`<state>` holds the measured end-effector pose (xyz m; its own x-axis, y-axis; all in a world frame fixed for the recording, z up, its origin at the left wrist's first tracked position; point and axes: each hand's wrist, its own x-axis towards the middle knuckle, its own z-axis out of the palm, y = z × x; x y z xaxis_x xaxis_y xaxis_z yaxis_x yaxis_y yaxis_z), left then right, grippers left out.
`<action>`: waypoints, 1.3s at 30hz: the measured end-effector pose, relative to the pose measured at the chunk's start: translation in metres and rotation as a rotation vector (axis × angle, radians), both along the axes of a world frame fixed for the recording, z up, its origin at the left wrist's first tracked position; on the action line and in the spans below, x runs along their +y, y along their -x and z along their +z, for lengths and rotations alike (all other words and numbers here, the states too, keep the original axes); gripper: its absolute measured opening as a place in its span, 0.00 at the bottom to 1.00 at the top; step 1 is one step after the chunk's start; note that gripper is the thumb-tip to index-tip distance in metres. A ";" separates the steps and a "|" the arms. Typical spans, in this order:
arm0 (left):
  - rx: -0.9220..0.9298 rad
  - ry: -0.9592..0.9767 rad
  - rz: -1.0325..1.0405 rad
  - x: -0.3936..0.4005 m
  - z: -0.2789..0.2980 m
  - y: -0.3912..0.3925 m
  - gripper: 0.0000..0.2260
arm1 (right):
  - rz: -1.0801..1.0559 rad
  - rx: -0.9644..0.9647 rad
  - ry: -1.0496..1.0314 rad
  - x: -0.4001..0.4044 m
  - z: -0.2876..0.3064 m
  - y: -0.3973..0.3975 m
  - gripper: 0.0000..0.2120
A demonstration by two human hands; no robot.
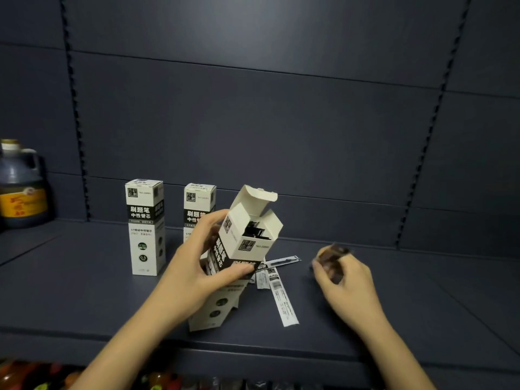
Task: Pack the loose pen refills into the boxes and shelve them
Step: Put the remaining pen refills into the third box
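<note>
Open box [247, 237]: white and black carton, tilted with its top leaning away to the right, lid flaps [257, 197] standing open – dark refills show inside the mouth; it stands near the middle of the shelf [84, 291], towards the front edge.
Left hand [202, 260]: wrapped around the open box's middle, thumb across the near face, fingers curled behind the left side – a firm hold.
Right hand [344, 277]: half closed, fingertips pinched on a small dark bundle [333, 258] that is blurred; it looks like wrapped refills, though I cannot tell for certain. It is just above the shelf, right of the open box and apart from it.
Loose refills [281, 294]: a few in white printed sleeves lying flat on the shelf between the two hands, fanned out from the base of the open box; one points at the front edge.
Flat carton [213, 308]: lies on the shelf under and in front of the open box, near the front edge.
Closed boxes: two upright behind, one left [145, 228], one [198, 205] partly hidden by the left hand, both near the back edge.
Jug [19, 187]: dark, yellow label, far left edge by the back panel [281, 108].
</note>
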<state>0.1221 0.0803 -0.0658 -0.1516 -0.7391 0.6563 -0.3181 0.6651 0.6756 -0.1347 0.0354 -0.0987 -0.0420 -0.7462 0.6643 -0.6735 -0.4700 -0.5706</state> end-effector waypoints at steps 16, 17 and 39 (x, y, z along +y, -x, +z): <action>-0.006 0.000 -0.042 0.002 0.000 0.003 0.29 | 0.485 -0.346 0.278 0.079 0.123 -0.049 0.05; -0.009 0.002 -0.045 0.002 0.000 0.004 0.29 | 0.495 -0.328 0.247 0.074 0.121 -0.049 0.05; 0.039 0.019 -0.009 0.009 0.000 0.006 0.27 | 0.486 -0.058 0.172 0.054 0.097 -0.054 0.05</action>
